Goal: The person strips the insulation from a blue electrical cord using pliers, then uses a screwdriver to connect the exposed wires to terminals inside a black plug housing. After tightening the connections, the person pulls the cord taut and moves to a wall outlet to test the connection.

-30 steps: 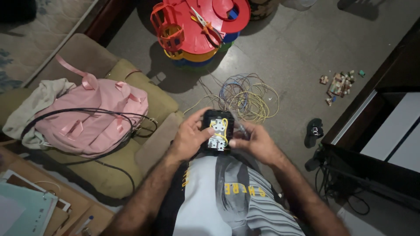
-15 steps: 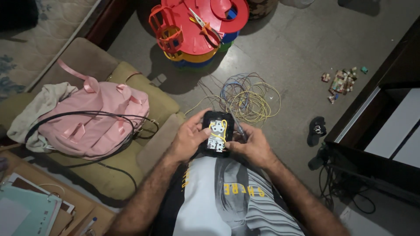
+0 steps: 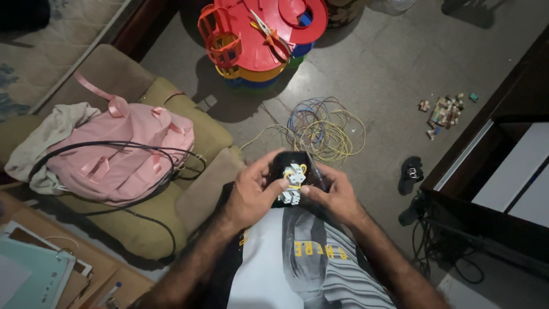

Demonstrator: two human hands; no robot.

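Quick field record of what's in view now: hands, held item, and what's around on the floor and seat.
left hand: grips the left side of the black device, thumb on its face
right hand: grips its right side, thumb on its face
black device: small, white and yellow parts in the middle
wire coil: on the floor just beyond the hands
pink backpack: on the cushion, black cable over it
red plastic stack: farther off, pliers on top

The black box (image 3: 291,178) has been turned slightly between the left hand (image 3: 251,194) and the right hand (image 3: 334,194), and the right thumb has been moved onto its white part.
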